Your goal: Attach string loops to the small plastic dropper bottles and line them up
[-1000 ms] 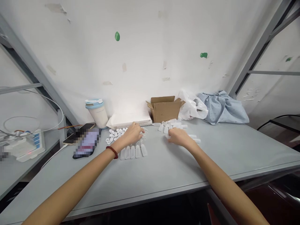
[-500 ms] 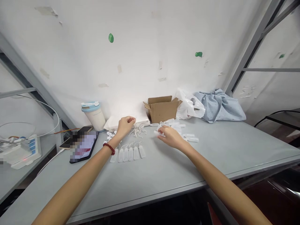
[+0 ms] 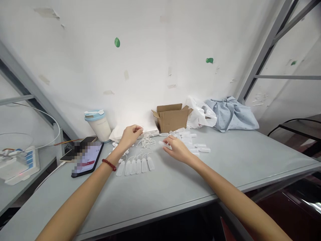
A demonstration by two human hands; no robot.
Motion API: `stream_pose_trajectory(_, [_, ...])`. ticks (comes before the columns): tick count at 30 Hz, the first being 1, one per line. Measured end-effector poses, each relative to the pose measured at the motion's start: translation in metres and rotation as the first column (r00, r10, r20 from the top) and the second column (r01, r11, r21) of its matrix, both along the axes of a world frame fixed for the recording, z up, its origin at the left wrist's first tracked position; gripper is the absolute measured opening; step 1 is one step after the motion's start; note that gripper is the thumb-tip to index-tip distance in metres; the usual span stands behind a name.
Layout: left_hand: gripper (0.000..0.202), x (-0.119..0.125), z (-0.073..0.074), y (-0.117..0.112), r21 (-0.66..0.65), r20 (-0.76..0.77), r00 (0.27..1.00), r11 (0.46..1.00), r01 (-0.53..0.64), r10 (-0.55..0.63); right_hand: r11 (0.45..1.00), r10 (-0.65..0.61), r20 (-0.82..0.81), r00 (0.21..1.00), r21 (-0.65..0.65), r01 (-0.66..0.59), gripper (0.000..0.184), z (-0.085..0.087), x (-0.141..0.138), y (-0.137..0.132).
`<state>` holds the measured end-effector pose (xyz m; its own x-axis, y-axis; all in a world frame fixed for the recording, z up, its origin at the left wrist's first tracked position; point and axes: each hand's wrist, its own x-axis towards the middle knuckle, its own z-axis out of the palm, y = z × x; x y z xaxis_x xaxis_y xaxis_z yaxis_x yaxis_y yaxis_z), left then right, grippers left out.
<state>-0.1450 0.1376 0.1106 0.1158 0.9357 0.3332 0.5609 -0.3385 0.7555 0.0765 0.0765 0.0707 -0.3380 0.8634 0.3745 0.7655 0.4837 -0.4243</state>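
Note:
My left hand (image 3: pixel 130 135), wearing a dark red bead bracelet (image 3: pixel 109 164), is closed in a pinch on a white string at the edge of a tangled pile of white strings (image 3: pixel 148 141). Closed between the thumb and fingers of my right hand (image 3: pixel 178 149) is a translucent plastic sleeve (image 3: pixel 162 143), its far end partly covered by the fingers. More translucent sleeves (image 3: pixel 187 137) lie in a loose heap behind and beside that hand. Below my left hand, several sleeves with strings (image 3: pixel 138 165) lie in a row on the grey table (image 3: pixel 150 197).
An open cardboard box (image 3: pixel 174 120) stands against the wall, beside a white plastic bag (image 3: pixel 200 113) and a folded blue cloth (image 3: pixel 232 115). To the left are a lidded cup (image 3: pixel 99 127), two phones (image 3: pixel 87 160) and a power strip (image 3: pixel 21 165). Small white pieces (image 3: pixel 116 147) lie behind my left wrist.
My right hand has moved slightly left with the sleeve, closer to the string pile. My left hand stays pinched near the strings. The whole view has shifted a little.

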Motion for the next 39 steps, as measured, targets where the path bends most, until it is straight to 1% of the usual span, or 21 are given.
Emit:
stream_pose_trajectory(4, [0.029,0.002,-0.009,-0.024,-0.016,0.04,0.999,0.999,0.032,-0.031,0.998,0.066,-0.084,0.994,0.023,-0.064,0.012,-0.005,-0.006,0.0])
stream_pose_trajectory(7, [0.03,0.002,-0.02,-0.039,-0.089,0.165,0.986,0.995,0.034,-0.019,0.992,0.129,-0.126,0.984,0.025,-0.127,0.012,-0.01,-0.01,-0.001])
stream_pose_trajectory(10, [0.028,0.004,-0.029,-0.048,-0.155,0.271,0.961,0.984,0.09,-0.045,0.985,0.171,-0.123,0.978,0.032,-0.169,0.012,-0.016,-0.014,-0.002])
stream_pose_trajectory(13, [0.026,0.006,-0.033,-0.055,-0.164,0.313,0.947,0.977,0.135,-0.079,0.981,0.192,-0.079,0.978,0.042,-0.189,0.013,-0.02,-0.018,-0.003])
stream_pose_trajectory(19, [0.027,0.009,-0.036,-0.06,-0.139,0.316,0.943,0.978,0.157,-0.106,0.972,0.224,-0.009,0.975,0.072,-0.222,0.016,-0.023,-0.021,-0.005])
stream_pose_trajectory(23, [0.028,0.009,-0.036,-0.063,-0.139,0.318,0.943,0.979,0.151,-0.1,0.972,0.22,-0.001,0.975,0.081,-0.219,0.016,-0.023,-0.021,-0.005])
stream_pose_trajectory(28, [0.026,0.012,-0.034,-0.068,-0.147,0.334,0.936,0.974,0.173,-0.116,0.971,0.228,0.008,0.974,0.077,-0.228,0.017,-0.023,-0.021,-0.006])
stream_pose_trajectory(33, [0.024,0.017,-0.036,-0.073,-0.173,0.353,0.928,0.966,0.191,-0.12,0.965,0.249,-0.001,0.968,0.082,-0.248,0.017,-0.024,-0.023,-0.008])
stream_pose_trajectory(36, [0.023,0.017,-0.037,-0.074,-0.188,0.325,0.937,0.962,0.199,-0.13,0.961,0.263,-0.022,0.964,0.097,-0.26,0.017,-0.023,-0.023,-0.008])
stream_pose_trajectory(39, [0.021,0.017,-0.038,-0.075,-0.174,0.274,0.953,0.967,0.184,-0.132,0.956,0.278,-0.049,0.959,0.107,-0.271,0.017,-0.022,-0.023,-0.009])
